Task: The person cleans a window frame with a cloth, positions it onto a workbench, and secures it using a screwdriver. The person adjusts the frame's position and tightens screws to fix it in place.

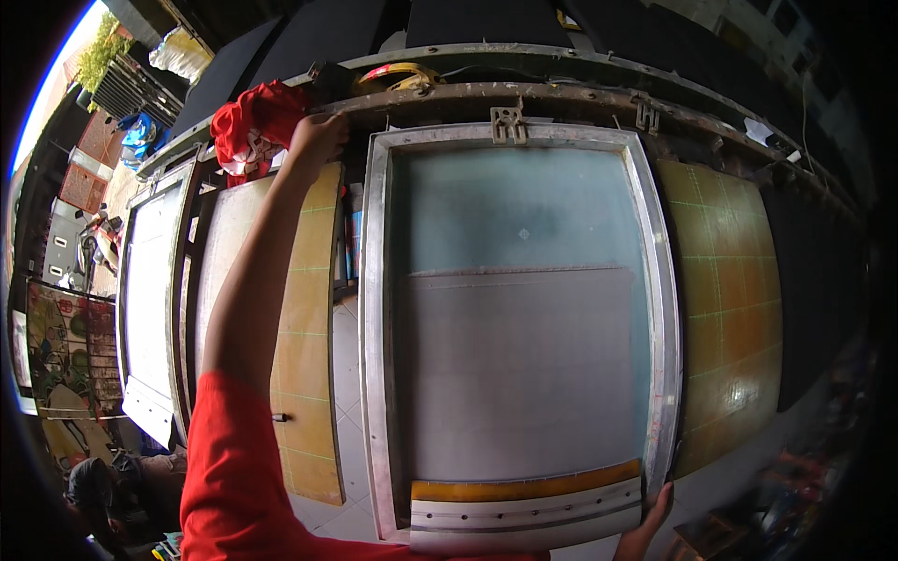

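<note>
My left arm, in a red sleeve, reaches up toward ten to eleven o'clock. There my left hand (318,138) is at a long brown rail (449,101), just beside a bunched red cloth (257,117). Its fingers look bent, but I cannot tell whether they pinch anything.

My right hand (657,511) is low, between four and five o'clock, at the lower corner of a large metal frame (376,309). The thumb points up along the corner; the other fingers are mostly hidden, so I cannot tell their grip.

The frame fills the centre, reaching toward one o'clock and down to five, around a sheet of bluish-gray mesh (524,374). Between five and six o'clock, a wide scraper (528,512) with an amber blade and pale holder lies across its bottom end. A metal clip (508,126) sits at its top edge, just past twelve.

Yellowish boards with green lines flank it: one (309,374) at eight o'clock, another (720,309) at three.
</note>
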The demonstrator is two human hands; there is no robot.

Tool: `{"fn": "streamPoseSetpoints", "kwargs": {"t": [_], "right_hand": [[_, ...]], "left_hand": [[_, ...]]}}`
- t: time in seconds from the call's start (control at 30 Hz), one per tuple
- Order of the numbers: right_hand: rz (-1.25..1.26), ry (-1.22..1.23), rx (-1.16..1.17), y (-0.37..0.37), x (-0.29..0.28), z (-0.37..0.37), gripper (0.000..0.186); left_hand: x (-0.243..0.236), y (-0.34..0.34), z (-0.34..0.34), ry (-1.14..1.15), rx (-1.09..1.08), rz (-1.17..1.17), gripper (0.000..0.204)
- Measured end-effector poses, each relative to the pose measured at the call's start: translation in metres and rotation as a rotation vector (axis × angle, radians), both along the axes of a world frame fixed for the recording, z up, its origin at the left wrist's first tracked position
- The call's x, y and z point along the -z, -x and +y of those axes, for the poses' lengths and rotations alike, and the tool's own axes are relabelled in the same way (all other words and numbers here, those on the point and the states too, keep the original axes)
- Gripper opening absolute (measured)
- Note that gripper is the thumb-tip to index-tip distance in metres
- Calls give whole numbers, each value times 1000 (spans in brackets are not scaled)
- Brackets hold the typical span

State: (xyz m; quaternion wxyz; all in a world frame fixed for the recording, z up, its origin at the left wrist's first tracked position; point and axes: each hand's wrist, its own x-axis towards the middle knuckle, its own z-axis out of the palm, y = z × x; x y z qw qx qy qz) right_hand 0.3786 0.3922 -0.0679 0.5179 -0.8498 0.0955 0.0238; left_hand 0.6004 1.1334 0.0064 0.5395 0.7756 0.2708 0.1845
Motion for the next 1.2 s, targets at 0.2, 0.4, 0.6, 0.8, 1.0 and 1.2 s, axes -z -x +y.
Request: {"fn": "streamPoseSetpoints", "kwargs": {"t": [0.2,0.4,0.6,0.8,1.0,1.2], "right_hand": [[205,-687,345,-24,-17,26,51],[174,-558,312,-26,-9,17,50],[166,-549,338,-29,-19,30,49],[189,-550,324,-30,-14,24,49],[178,-590,391,-30,-3,17,50],[171,-597,382,-28,-7,18,49]], "left_hand": [[43,-63,22,214,43,152,12],[54,-84,16,495,57,158,16],[67,-86,19,655,18,166,17],[71,-83,30,614,-1,121,19],[76,-82,30,542,-23,102,19],[64,-85,13,502,-52,112,19]]}}
